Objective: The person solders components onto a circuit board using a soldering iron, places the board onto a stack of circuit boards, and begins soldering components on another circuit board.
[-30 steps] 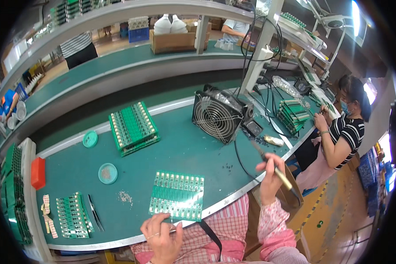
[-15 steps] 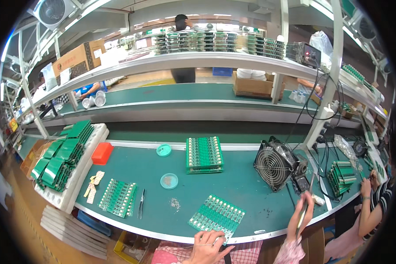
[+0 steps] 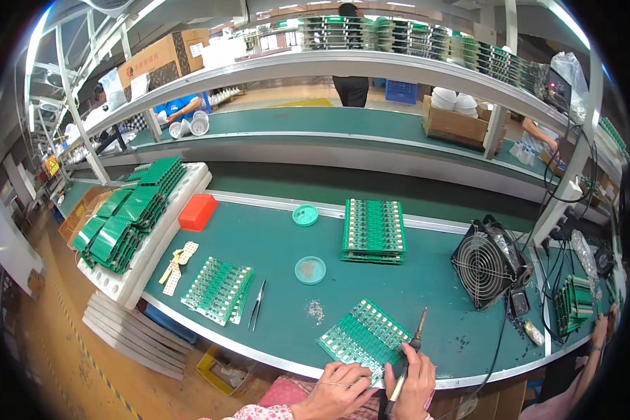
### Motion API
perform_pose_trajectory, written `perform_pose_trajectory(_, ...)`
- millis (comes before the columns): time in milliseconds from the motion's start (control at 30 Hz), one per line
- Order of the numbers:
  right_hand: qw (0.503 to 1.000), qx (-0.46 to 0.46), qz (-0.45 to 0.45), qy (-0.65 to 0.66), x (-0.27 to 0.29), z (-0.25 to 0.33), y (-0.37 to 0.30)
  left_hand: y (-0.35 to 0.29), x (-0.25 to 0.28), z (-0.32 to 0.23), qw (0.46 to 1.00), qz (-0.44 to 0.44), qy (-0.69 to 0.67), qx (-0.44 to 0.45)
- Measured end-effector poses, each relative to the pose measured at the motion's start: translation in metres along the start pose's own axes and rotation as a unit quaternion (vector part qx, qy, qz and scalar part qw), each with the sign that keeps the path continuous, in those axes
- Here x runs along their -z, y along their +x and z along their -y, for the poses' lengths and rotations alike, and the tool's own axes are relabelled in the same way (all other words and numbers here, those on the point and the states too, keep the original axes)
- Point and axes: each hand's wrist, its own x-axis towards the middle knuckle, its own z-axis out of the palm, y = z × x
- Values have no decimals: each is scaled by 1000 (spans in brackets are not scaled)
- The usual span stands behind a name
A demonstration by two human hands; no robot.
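Right hand (image 3: 411,378) clamped on soldering iron (image 3: 407,364), left hand (image 3: 337,390) pinching thin solder wire (image 3: 339,383) at green circuit panel (image 3: 365,339) on bench (image 3: 273,238) near edge; best feeding wire steadily, tip low.

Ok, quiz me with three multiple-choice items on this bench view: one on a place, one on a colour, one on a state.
1. Where is the black square fan?
A. Right of the flat green circuit board panel
B. Left of the white foam rack
C. On the top shelf

2. What colour is the rectangular plastic box by the white foam rack?
A. Blue
B. Red-orange
C. Yellow

3. What is the right hand doing?
A. Lying open
B. Gripping the slim soldering iron
C. Touching the fan

A: the fan stands on the bench's right part.
B: the box is plainly red-orange.
B: the fingers wrap the iron's handle.
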Motion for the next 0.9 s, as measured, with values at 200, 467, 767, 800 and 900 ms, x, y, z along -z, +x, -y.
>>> perform_pose_trajectory(200, 999, 27, -11, 30, -4, -2, -4, 6, 8, 7, 998, -12, -53, 23)
perform_pose_trajectory(467, 988, 128, 59, 67, -10, -8, -9, 15, 23, 22, 993, 14, -119, -14)
perform_pose_trajectory(767, 989, 87, 24, 121, -2, -21, -21, 7, 37, 46, 992, -19, -120, -24)
perform_pose_trajectory(800, 995, 65, -13, 77, 5, -22, -27, 4, 36, 50, 989, -41, -141, 5)
perform_pose_trajectory(900, 994, 54, -91, -35, 54, -40, -27, 3, 32, 49, 984, -52, -165, 38)
